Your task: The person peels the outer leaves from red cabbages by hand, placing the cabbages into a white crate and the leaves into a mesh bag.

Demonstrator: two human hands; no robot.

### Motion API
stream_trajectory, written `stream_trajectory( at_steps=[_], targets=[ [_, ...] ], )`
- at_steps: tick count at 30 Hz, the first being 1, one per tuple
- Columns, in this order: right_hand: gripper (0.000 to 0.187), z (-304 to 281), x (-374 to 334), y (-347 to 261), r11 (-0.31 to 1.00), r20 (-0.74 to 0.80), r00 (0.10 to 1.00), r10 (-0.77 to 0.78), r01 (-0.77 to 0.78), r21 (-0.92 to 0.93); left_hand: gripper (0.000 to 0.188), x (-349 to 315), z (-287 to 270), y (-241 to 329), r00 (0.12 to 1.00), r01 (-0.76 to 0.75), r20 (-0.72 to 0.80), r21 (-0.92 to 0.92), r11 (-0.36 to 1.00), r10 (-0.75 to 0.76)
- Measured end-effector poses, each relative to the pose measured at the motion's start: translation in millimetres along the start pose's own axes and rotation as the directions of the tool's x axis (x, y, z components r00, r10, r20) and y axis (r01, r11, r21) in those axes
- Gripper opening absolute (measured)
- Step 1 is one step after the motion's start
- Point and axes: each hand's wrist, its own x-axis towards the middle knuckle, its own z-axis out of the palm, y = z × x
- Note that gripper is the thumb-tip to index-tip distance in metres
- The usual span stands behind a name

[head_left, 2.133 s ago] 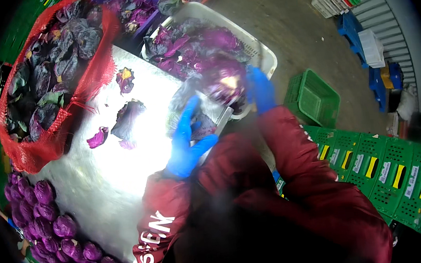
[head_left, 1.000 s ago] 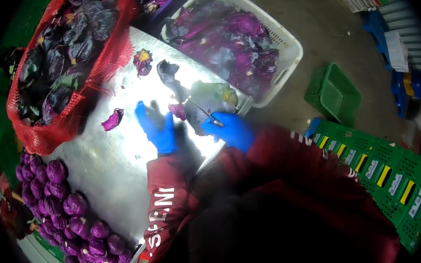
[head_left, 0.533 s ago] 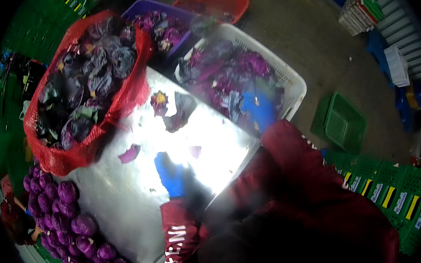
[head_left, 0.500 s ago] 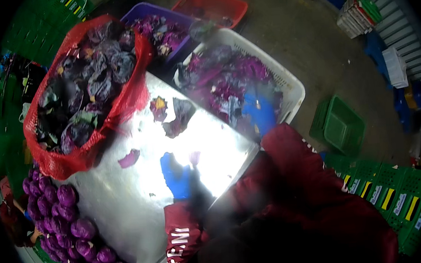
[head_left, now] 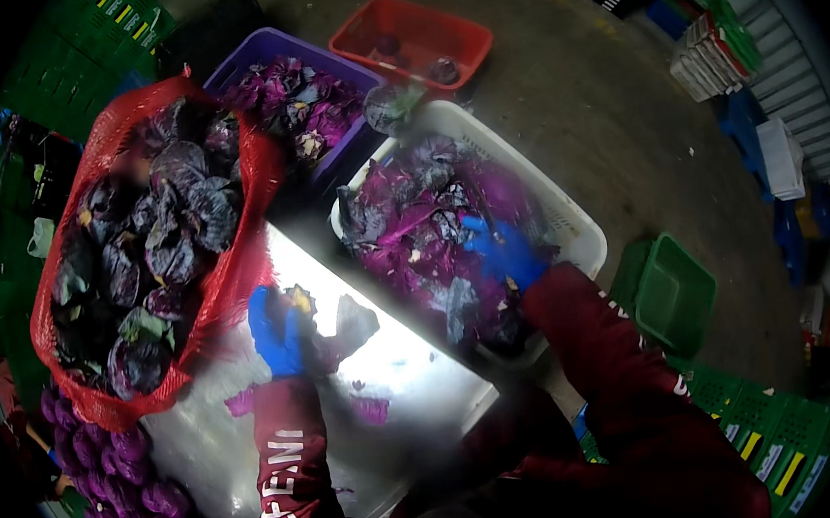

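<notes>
My left hand (head_left: 277,338), in a blue glove, is over the metal table (head_left: 403,367), fingers and thumb apart. It is right beside a cabbage scrap with a yellowish core (head_left: 300,300), and no grip on it shows. A dark outer leaf (head_left: 354,325) lies just right of it; a purple leaf piece (head_left: 371,410) lies nearer to me. My right hand (head_left: 506,254), also blue-gloved, is over the white crate (head_left: 586,244) of purple cabbage leaves (head_left: 412,225). Its fingers are spread and nothing shows in them.
At left, a red mesh sack (head_left: 264,164) bulges with dark cabbages. Trimmed purple cabbages (head_left: 165,500) are piled near left. Beyond the white crate are a purple crate (head_left: 253,48) of leaves and a red crate (head_left: 356,35). A green crate (head_left: 675,295) is on the floor at right.
My left hand has moved left and away from me across the table, up to the cored scrap. My right hand stays over the white crate, its fingers now spread. The view has shifted.
</notes>
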Motion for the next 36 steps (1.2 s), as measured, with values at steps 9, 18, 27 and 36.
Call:
stream_trajectory(
  at_steps=[9, 18, 27, 36],
  targets=[
    [0.061, -22.6, 200.9, -34.5, 0.969, -0.001, 0.976, 0.219, -0.218, 0.113, 0.051, 15.1, 16.3, -8.2, 0.988, -0.15, 0.043, 0.492, 0.858, 0.148],
    [0.066, -7.5, 356.8, -29.4, 0.989, 0.041, 0.988, 0.15, -0.15, 0.007, 0.056, 25.1, 22.5, 3.2, 1.0, -0.013, 0.025, 0.523, 0.852, 0.0],
    [0.055, 5.1, 390.9, -39.1, 0.917, 0.273, 0.879, 0.39, -0.343, -0.206, 0.057, 23.7, 21.5, -3.5, 0.995, 0.046, 0.047, 0.564, 0.825, -0.087],
    [0.048, 41.9, 391.6, 4.9, 0.948, 0.321, 0.896, 0.307, -0.317, -0.02, 0.057, 24.2, 21.2, -2.8, 0.994, 0.081, 0.019, 0.559, 0.825, -0.111]
  ],
)
